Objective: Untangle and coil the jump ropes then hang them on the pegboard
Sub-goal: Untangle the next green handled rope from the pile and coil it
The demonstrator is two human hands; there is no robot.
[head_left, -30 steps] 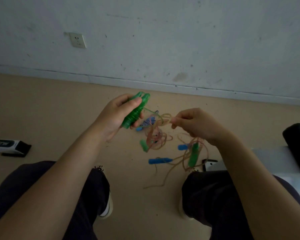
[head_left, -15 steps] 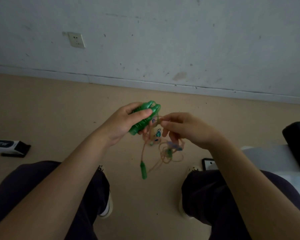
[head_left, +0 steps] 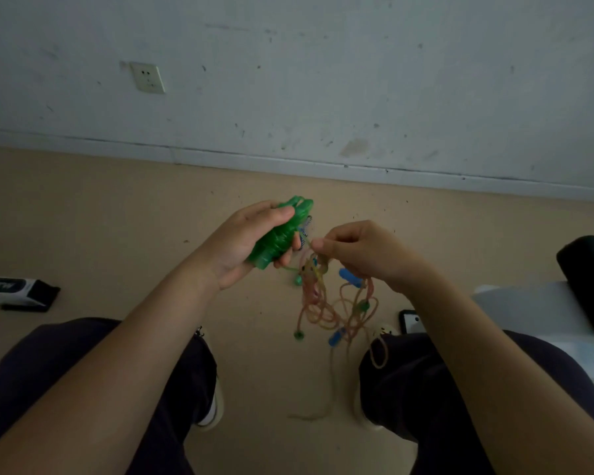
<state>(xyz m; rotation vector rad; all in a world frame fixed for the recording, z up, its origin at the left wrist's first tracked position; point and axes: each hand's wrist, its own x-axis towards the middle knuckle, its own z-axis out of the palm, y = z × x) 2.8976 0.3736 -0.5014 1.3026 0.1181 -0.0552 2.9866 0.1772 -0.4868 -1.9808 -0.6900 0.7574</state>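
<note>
Since 0.5 s ago, tangled ropes point(head_left: 336, 303) dropped lower, spread wider below right hand point(head_left: 360, 252), pinched shut on a strand; green handles point(head_left: 282, 231) gripped closed in left hand point(head_left: 247, 241).

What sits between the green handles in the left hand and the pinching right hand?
In the head view, only a short gap with rope strands separates the green handles in the left hand from the right hand.
</note>
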